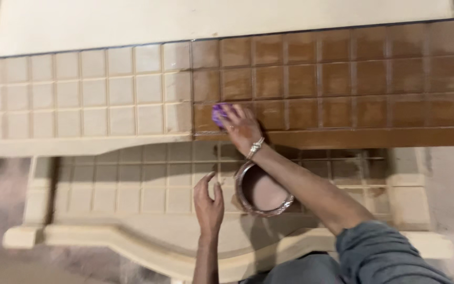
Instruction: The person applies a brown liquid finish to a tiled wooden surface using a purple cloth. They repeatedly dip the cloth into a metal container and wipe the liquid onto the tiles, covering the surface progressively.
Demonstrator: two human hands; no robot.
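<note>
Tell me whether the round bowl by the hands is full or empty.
Partly full. The bowl stands upright on the pale grid panel, holding brownish liquid below its rim. The right forearm crosses its upper edge, so the exact level cannot be told.

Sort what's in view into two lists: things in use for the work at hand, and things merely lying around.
In use:
- purple cloth pad, pressed by the right hand on the wood
- grid-carved wooden panel, right part stained brown, left part pale
- round bowl of brown stain, beside the left hand

Lying about:
- second pale grid-carved panel underneath
- pale flat board behind
</note>
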